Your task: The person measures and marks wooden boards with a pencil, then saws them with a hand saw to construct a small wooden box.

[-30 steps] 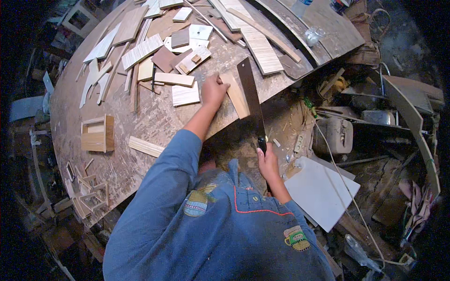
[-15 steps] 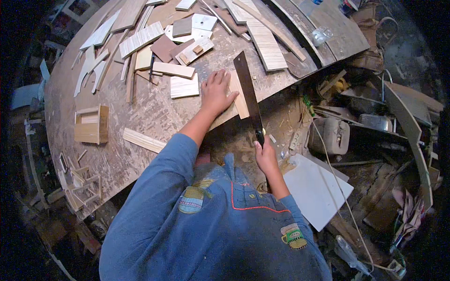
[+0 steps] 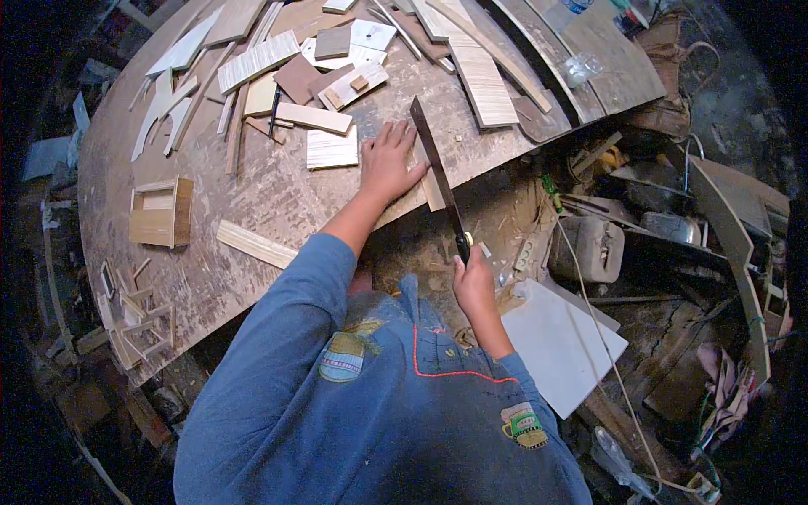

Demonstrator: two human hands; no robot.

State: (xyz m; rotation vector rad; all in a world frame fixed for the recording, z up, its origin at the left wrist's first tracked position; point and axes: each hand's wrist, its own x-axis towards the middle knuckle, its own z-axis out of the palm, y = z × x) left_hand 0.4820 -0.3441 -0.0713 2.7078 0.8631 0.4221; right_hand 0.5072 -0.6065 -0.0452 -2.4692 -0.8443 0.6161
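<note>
My left hand (image 3: pixel 389 164) lies flat near the table's edge, fingers stretched out. It presses on a narrow light wood strip (image 3: pixel 433 194), whose end pokes out past the edge beside my thumb; the rest is mostly hidden by the hand and the blade. My right hand (image 3: pixel 476 286) is closed around the black handle of a handsaw. The long dark saw blade (image 3: pixel 438 160) points away from me, just right of my left hand, along the strip. Whether its teeth touch the wood, I cannot tell.
The worn wooden table (image 3: pixel 278 185) carries several offcuts, a square striped board (image 3: pixel 332 148), a small wooden box (image 3: pixel 162 212) and a little stick frame (image 3: pixel 147 316). Right of the table, a white panel (image 3: pixel 560 345), a jerrycan (image 3: pixel 587 248) and a cable (image 3: pixel 602 341) clutter the floor.
The saw blade has tilted and shifted slightly left, now covering more of the strip. My right hand has moved a little left with it. My left hand stays in place.
</note>
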